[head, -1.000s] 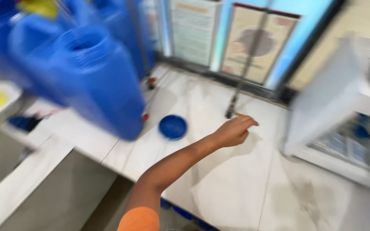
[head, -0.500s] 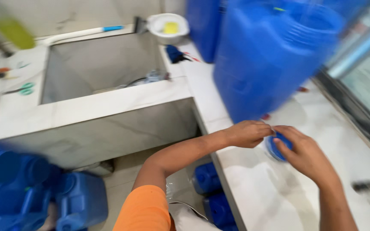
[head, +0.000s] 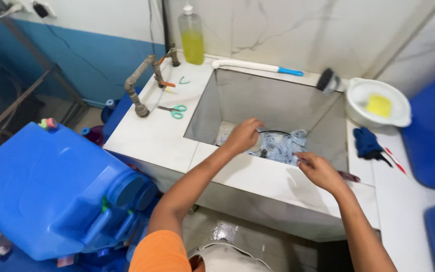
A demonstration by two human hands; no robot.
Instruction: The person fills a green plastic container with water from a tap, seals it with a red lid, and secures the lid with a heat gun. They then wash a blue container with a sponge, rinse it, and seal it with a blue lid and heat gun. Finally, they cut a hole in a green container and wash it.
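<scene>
My left hand reaches out over a deep tiled sink basin, fingers loosely spread and bent down, with nothing visible in it. Just below it, on the basin floor, lies a heap of pale blue plastic scraps. My right hand hovers over the basin's near rim, fingertips drawn together towards the heap. Whether they pinch anything is too small to tell. A dark reddish stick-like object lies on the rim next to that hand.
A big blue water jug lies on its side at lower left. On the counter are green scissors, a tap pipe, a yellow soap bottle, a long-handled brush, a white bowl with a yellow sponge and a dark blue cloth.
The view has swung from the counter with the blue jugs to the sink. Both hands have left the small blue cap and now sit over the basin.
</scene>
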